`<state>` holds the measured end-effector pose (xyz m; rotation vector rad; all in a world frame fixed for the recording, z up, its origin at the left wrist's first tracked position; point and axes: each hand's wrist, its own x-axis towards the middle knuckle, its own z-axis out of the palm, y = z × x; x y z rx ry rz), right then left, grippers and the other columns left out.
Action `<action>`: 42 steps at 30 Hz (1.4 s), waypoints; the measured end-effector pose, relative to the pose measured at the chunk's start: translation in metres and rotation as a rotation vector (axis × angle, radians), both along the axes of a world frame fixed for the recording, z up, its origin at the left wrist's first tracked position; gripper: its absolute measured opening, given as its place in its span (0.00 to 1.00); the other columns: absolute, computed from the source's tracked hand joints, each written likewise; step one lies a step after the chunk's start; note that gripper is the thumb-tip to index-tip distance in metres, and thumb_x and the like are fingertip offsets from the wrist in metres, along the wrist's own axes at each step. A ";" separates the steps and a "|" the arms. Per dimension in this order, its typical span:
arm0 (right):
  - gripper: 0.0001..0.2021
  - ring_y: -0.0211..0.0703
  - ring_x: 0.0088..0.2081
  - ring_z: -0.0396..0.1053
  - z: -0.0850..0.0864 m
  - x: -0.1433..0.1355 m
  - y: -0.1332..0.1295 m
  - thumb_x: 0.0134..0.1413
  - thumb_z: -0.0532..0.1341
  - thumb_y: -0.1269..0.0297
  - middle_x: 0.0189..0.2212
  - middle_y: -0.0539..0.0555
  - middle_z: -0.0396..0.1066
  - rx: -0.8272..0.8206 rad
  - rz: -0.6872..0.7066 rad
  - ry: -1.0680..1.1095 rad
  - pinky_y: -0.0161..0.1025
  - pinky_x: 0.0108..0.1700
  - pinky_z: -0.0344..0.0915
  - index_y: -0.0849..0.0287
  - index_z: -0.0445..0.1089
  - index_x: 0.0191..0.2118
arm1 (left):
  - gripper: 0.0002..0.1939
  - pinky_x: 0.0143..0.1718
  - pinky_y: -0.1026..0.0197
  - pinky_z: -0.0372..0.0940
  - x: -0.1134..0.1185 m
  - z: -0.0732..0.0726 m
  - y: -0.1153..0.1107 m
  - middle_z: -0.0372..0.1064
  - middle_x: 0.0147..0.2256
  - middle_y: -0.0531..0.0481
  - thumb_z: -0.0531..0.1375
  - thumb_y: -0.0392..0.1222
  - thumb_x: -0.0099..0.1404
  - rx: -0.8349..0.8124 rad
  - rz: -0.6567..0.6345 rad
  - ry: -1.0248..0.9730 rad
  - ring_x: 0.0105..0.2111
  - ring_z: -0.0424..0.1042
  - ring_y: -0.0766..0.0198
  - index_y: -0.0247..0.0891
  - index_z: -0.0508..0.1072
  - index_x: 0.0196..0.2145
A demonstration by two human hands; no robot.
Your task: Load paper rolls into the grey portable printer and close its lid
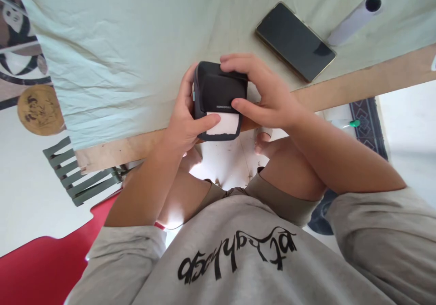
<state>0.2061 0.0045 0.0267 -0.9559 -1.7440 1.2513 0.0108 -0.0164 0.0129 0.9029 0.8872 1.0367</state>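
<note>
A small black label printer (223, 89) with a white paper strip (223, 124) at its near end is held up between both hands, at the table's front edge. My left hand (187, 118) is closed round the printer's left side, its thumb lying on the white paper. From the right, my right hand (265, 91) grips the same printer. Its thumb presses on the lid beside the printed lettering, and its fingers reach over the far right corner. The printer's underside is out of sight.
On the pale green tablecloth (129, 46) lie a dark smartphone (296, 41) and, right beside it, a white tube (354, 21). A bare wooden edge (340, 77) runs along the table's front. To the lower left is a red chair (51, 268).
</note>
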 end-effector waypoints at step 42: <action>0.31 0.48 0.63 0.56 -0.011 0.001 0.005 0.55 0.56 0.49 0.63 0.55 0.54 0.323 0.066 -0.448 0.49 0.62 0.61 0.50 0.47 0.61 | 0.15 0.31 0.64 0.69 0.004 -0.004 0.007 0.71 0.29 0.51 0.52 0.45 0.70 -0.082 0.126 -0.192 0.27 0.71 0.67 0.35 0.73 0.35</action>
